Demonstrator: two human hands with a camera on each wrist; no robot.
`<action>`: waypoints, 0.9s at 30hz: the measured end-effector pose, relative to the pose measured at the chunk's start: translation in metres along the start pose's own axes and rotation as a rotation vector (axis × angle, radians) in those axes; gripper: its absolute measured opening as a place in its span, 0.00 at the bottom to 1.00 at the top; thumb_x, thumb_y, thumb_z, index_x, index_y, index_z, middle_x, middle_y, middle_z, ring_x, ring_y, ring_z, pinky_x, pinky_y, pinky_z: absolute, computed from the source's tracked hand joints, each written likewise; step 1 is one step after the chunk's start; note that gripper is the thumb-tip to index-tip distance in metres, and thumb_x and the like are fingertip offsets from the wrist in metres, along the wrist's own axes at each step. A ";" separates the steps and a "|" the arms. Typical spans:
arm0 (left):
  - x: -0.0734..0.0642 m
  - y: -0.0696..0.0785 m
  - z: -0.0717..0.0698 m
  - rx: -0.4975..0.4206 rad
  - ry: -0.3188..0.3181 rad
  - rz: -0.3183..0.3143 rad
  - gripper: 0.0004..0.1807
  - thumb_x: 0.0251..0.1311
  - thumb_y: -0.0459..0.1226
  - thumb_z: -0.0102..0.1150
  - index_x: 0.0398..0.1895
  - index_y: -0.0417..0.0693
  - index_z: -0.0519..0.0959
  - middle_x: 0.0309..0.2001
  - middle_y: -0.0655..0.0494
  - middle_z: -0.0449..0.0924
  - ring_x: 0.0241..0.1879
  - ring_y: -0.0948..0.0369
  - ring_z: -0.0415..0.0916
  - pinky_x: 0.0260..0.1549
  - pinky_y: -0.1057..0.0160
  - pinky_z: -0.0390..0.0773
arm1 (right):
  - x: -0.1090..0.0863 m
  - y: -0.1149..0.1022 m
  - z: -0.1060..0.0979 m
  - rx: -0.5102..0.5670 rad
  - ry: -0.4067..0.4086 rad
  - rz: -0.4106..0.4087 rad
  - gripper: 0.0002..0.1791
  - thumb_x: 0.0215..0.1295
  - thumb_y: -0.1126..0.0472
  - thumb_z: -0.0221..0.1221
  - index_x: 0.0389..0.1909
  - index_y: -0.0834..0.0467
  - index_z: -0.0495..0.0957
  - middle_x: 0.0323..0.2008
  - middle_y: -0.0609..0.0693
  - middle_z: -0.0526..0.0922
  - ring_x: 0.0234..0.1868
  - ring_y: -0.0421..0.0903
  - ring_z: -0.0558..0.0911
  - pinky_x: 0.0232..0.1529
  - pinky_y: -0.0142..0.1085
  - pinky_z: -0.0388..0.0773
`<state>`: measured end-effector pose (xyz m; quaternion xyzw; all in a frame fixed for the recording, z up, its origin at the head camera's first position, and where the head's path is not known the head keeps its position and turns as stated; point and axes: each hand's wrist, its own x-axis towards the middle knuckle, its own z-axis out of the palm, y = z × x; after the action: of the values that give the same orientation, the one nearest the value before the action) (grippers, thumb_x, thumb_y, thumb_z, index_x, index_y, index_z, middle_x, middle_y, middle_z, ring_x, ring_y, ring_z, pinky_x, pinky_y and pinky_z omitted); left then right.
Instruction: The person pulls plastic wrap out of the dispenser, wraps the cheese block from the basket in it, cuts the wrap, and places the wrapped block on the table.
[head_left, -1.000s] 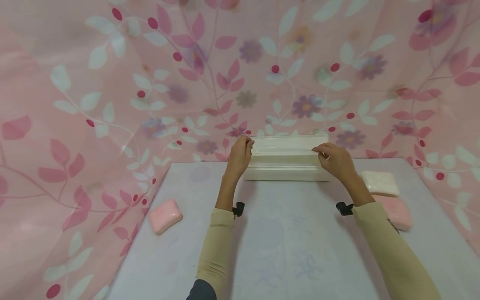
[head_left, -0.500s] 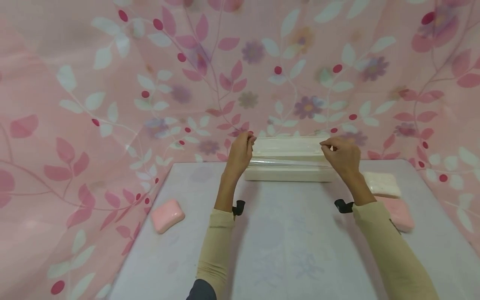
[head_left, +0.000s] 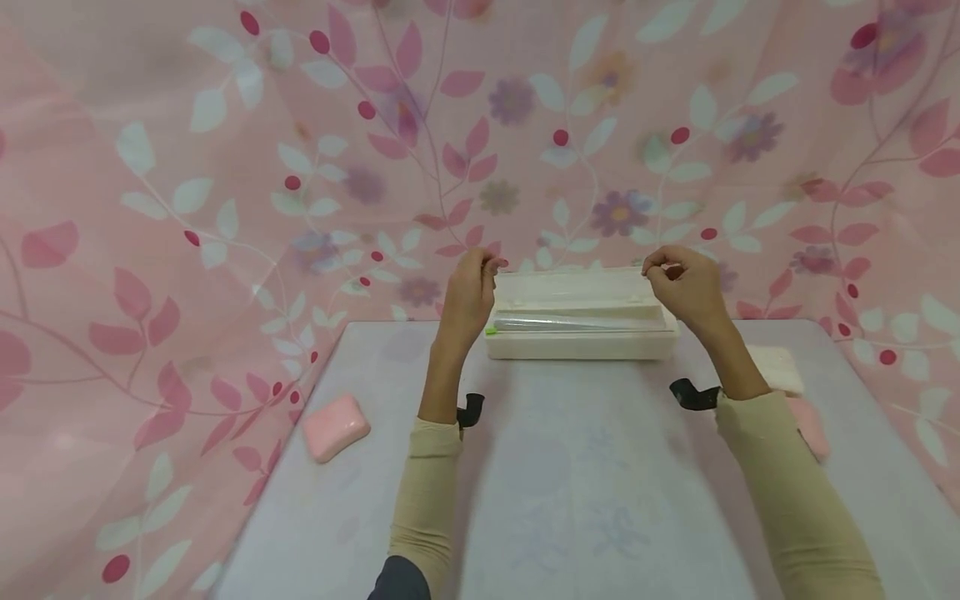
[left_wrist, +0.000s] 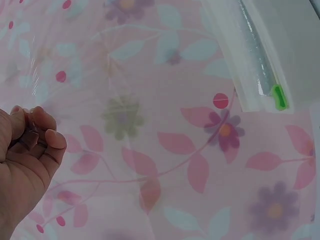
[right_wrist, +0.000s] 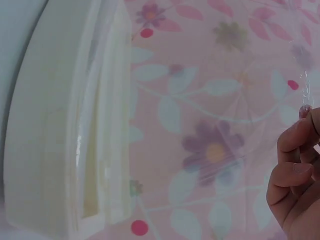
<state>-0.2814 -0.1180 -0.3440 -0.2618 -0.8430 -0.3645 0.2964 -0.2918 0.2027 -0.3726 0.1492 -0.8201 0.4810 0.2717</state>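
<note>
A long cream cling film dispenser [head_left: 581,347] stands at the back of the table with its lid [head_left: 570,289] raised. Inside lies the shiny film roll [head_left: 555,323]. A green slider [left_wrist: 279,97] sits at the dispenser's left end. Above that end, my left hand [head_left: 468,292] pinches one corner of clear cling film [left_wrist: 35,75] between thumb and fingers. My right hand [head_left: 690,287] pinches the other corner above the right end, where the film edge [right_wrist: 306,82] shows as a glinting line. The film's sheet between the hands is nearly invisible against the cloth.
A pink soap-like block [head_left: 336,427] lies on the table's left side. At the right, a white block [head_left: 777,369] and another pink block [head_left: 808,427] lie partly behind the right forearm. A flowered pink cloth [head_left: 525,125] hangs behind the table [head_left: 570,500].
Both hands have risen above the dispenser, and the right hand has shifted right. The roll and green slider show more plainly now. The dispenser's front reaches slightly further right.
</note>
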 end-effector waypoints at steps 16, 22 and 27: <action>0.017 0.041 -0.038 -0.008 0.163 0.219 0.08 0.73 0.30 0.48 0.40 0.30 0.72 0.30 0.45 0.72 0.28 0.55 0.71 0.30 0.64 0.74 | 0.015 -0.076 -0.035 0.122 0.007 0.042 0.10 0.63 0.70 0.50 0.30 0.66 0.81 0.35 0.49 0.81 0.18 0.40 0.73 0.11 0.28 0.57; 0.027 0.057 -0.051 -0.022 0.224 0.282 0.08 0.72 0.30 0.49 0.39 0.30 0.71 0.30 0.44 0.72 0.28 0.54 0.71 0.31 0.64 0.75 | 0.022 -0.097 -0.047 0.089 0.046 0.026 0.11 0.63 0.70 0.50 0.29 0.65 0.81 0.35 0.47 0.81 0.21 0.40 0.76 0.12 0.27 0.57; 0.038 0.067 -0.059 -0.013 0.264 0.354 0.06 0.71 0.29 0.50 0.38 0.30 0.71 0.28 0.44 0.70 0.27 0.55 0.70 0.29 0.64 0.73 | 0.027 -0.114 -0.056 0.089 0.081 -0.007 0.11 0.63 0.69 0.50 0.29 0.66 0.81 0.32 0.46 0.82 0.24 0.40 0.78 0.15 0.27 0.61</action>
<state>-0.2450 -0.1154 -0.2543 -0.3575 -0.7355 -0.3432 0.4620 -0.2393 0.1960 -0.2542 0.1442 -0.7857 0.5217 0.2995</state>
